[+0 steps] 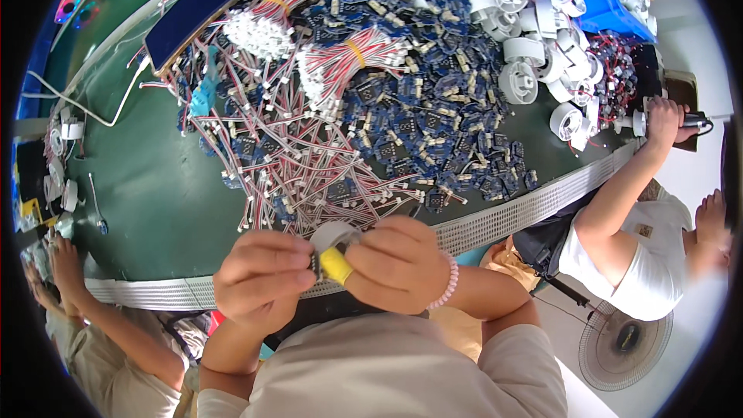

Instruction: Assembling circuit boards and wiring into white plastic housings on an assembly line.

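- The left hand (263, 275) pinched a small dark piece (316, 265) between thumb and fingertips, in front of the person's chest; its narrow edge showed, with the long side running roughly away from the body.
- Just right of it lay a yellow piece (335, 265), tilted, against the right hand (395, 263); whether it was a part or a finger cover, I could not tell.
- A white curved piece (334, 232) arched just beyond both, bowed outward; the right fingers were bent in and gripped its right end, though the thumb's hold was partly hidden.
- The dark piece was thus nearer the left hand, the white curve's right end nearer the right, and the two sets of fingertips nearly met.
- Beyond the hands, loose red-and-white cables (309, 174) lay on the green tabletop (139, 209), blue circuit boards (433, 108) to their right.
- Farther right sat white round housings (515, 81).
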{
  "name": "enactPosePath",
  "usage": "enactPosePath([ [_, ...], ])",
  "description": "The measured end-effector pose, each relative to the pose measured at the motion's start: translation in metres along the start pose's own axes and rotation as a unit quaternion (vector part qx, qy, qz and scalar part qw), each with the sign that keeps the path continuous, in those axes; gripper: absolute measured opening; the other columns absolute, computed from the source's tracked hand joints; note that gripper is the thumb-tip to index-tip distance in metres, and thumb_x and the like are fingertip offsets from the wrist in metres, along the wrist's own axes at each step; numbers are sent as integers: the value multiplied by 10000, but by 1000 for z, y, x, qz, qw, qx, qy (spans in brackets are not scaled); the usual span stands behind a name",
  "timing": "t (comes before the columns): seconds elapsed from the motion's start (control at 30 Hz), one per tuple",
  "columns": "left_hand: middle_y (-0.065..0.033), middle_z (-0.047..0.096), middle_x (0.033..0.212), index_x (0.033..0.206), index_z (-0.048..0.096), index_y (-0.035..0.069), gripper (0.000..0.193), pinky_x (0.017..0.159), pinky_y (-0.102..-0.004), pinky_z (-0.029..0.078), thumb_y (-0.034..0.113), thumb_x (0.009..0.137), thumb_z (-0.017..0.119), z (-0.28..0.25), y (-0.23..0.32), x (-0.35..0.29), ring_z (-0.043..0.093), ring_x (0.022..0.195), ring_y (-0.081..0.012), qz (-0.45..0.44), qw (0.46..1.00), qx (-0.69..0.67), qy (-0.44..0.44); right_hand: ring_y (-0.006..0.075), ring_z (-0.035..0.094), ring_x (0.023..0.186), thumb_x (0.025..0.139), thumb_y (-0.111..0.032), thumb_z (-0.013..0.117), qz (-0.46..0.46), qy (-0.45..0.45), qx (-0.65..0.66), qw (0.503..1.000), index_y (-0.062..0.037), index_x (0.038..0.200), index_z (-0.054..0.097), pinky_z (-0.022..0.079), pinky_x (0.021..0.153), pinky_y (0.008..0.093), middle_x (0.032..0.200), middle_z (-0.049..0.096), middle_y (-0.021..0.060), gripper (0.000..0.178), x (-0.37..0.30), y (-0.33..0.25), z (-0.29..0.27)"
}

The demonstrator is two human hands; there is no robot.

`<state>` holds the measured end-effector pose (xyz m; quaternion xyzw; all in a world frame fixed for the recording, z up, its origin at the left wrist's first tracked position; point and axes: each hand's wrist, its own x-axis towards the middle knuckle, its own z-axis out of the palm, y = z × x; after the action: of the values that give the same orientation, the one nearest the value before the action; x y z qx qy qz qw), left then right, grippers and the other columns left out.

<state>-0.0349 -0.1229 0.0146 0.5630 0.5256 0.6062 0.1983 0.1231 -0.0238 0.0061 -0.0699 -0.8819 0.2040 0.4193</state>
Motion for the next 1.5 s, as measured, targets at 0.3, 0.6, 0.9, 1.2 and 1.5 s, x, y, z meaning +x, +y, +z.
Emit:
enactPosePath([
  [0.3, -90, 582, 841, 771, 615, 48, 155, 605, -314, 518, -82, 692, 644, -6, 0, -11, 624, 743, -266, 4, 999, 42, 12, 211, 547, 618, 657, -109, 646, 74, -75, 21, 994, -36, 866, 631, 406, 491, 298, 884, 584, 84, 222, 7, 21, -13],
  [0.6, -143, 556, 876, 875, 573, 0, 155, 662, -288, 506, -33, 751, 661, -15, 6, -19, 599, 778, -222, -149, 979, -125, 62, 213, 517, 817, 631, -67, 674, 107, -145, -139, 974, -89, 820, 625, 402, 715, 352, 870, 557, 19, 197, 31, 51, -53],
  [0.9, -142, 554, 949, 967, 557, -16, 203, 718, -298, 518, -80, 780, 603, -12, 2, -9, 591, 791, -190, -224, 947, -221, 69, 167, 500, 931, 669, -142, 609, -17, -368, -63, 928, -128, 862, 635, 373, 826, 357, 976, 562, -16, 195, 11, 47, -39],
  [1.2, -120, 540, 1015, 1020, 576, -46, 256, 771, -286, 503, -134, 780, 569, -11, -13, -9, 568, 887, -173, -236, 939, -234, 92, 217, 527, 857, 779, 14, 533, 139, -180, 242, 943, -53, 981, 497, 392, 761, 346, 932, 558, 72, 215, 19, 61, -12],
  [1.5, -116, 546, 1054, 1024, 600, -51, 244, 816, -281, 497, -131, 794, 575, -9, -15, 2, 581, 922, -165, -223, 953, -184, 86, 245, 564, 613, 729, -23, 641, 234, -189, 251, 920, -23, 925, 582, 449, 531, 310, 762, 566, 98, 205, 41, 36, 12],
])
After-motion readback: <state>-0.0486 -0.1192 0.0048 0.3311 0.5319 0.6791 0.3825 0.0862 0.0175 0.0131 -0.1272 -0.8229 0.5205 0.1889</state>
